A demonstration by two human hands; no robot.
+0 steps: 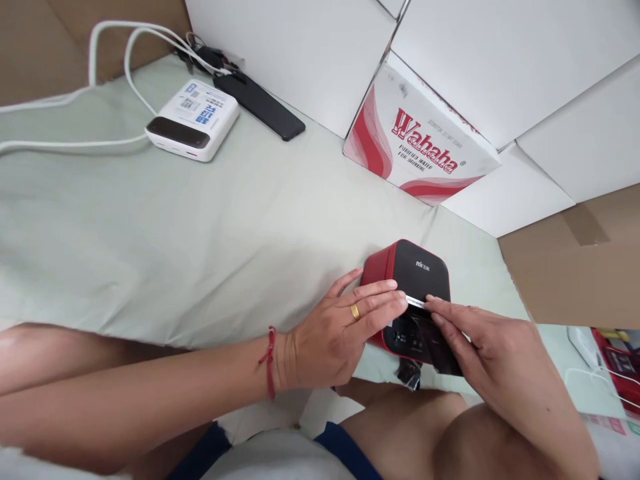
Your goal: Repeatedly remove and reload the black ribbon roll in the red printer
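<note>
A small red-and-black boxy device (421, 270) rests on the pale green cloth. A narrow white printed label (415, 302) lies across its dark top, and a darker panel with small markings shows below. My left hand (345, 320) reaches across with outstretched fingers, the fingertips resting on the device beside the label's left end. My right hand (480, 333) has its thumb and forefinger together at the label's right end, on a dark glossy sheet (443, 350) that hangs over the device's near side. A crumpled piece of black film (410, 375) sticks out below.
A white power bank (194, 120) with cables and a black phone-like slab (260, 107) lie at the back left. White boxes and a Wahaha carton (420, 143) stand behind. A cardboard box (575, 260) is on the right, with red items (620, 367) beyond it.
</note>
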